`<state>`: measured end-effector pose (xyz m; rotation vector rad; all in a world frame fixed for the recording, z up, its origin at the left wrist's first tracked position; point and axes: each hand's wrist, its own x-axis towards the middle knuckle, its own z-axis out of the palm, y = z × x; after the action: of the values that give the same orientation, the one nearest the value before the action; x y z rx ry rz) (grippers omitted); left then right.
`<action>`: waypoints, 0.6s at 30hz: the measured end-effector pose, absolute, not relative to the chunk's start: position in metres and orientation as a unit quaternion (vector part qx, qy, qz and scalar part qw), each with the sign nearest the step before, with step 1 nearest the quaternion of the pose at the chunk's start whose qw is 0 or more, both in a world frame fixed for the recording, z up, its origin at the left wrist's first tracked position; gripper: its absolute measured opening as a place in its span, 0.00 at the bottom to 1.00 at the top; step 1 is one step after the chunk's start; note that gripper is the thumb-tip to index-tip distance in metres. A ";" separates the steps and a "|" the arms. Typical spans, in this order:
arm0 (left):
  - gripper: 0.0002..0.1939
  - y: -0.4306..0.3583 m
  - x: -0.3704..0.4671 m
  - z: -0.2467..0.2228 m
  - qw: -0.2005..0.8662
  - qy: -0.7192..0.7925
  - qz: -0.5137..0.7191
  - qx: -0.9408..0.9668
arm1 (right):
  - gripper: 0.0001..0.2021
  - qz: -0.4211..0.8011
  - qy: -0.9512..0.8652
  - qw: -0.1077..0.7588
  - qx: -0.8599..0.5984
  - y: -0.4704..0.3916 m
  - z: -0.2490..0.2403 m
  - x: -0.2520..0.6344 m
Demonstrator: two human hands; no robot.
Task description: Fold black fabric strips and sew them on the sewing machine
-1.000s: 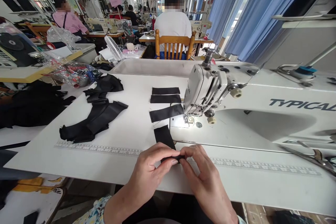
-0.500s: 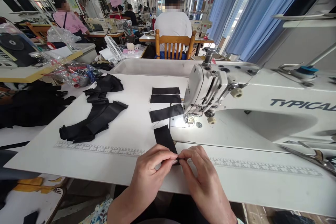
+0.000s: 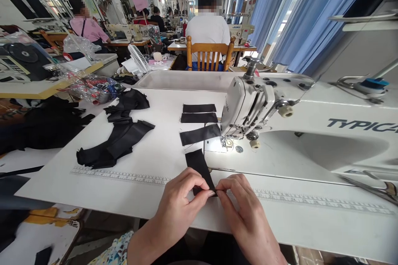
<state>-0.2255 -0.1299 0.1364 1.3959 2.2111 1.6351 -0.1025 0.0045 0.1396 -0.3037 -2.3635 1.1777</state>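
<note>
A black fabric strip (image 3: pixel 197 163) lies slantwise on the white table, its near end between my hands. My left hand (image 3: pixel 183 198) pinches that end between thumb and forefinger. Right beside it, my right hand (image 3: pixel 241 203) grips the corner of the same strip with thumb and fingertips. The fingers cover part of the near edge. Just beyond lie another black strip (image 3: pixel 199 134), its right end by the presser foot, and two more strips (image 3: pixel 199 118) side by side. The sewing machine (image 3: pixel 245 107) stands to the right, its lamp lighting the needle plate.
Black fabric pieces (image 3: pixel 124 140) are heaped on the table's left. A printed ruler scale (image 3: pixel 124 176) runs along the front. Scissors (image 3: pixel 373 188) lie at the right. Behind the table, a person in white (image 3: pixel 207 29) sits on a wooden chair (image 3: pixel 209 51). A small fan (image 3: pixel 138 59) stands back left.
The whole view has shifted slightly, with the scene appearing further right. My fingertips have moved slightly apart at the strip's near end, and more of that end shows beneath my left hand.
</note>
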 end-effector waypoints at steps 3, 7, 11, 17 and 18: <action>0.09 -0.130 -0.227 0.138 0.029 0.714 0.533 0.452 | 0.07 0.431 -0.864 0.236 -0.112 0.005 0.140 -0.103; 0.08 -0.131 -0.229 0.139 0.038 0.703 0.545 0.456 | 0.07 0.432 -0.862 0.239 -0.119 0.005 0.141 -0.103; 0.07 -0.132 -0.229 0.138 0.051 0.699 0.553 0.450 | 0.07 0.435 -0.857 0.246 -0.125 0.005 0.140 -0.102; 0.07 -0.132 -0.229 0.137 0.053 0.701 0.560 0.438 | 0.07 0.444 -0.852 0.246 -0.129 0.006 0.140 -0.100; 0.07 -0.133 -0.229 0.138 0.055 0.702 0.559 0.438 | 0.07 0.447 -0.851 0.243 -0.131 0.006 0.140 -0.100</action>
<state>-0.2286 -0.1325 0.1376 1.3297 2.1311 1.6989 -0.1004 0.0058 0.1398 -0.3573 -2.3241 1.2222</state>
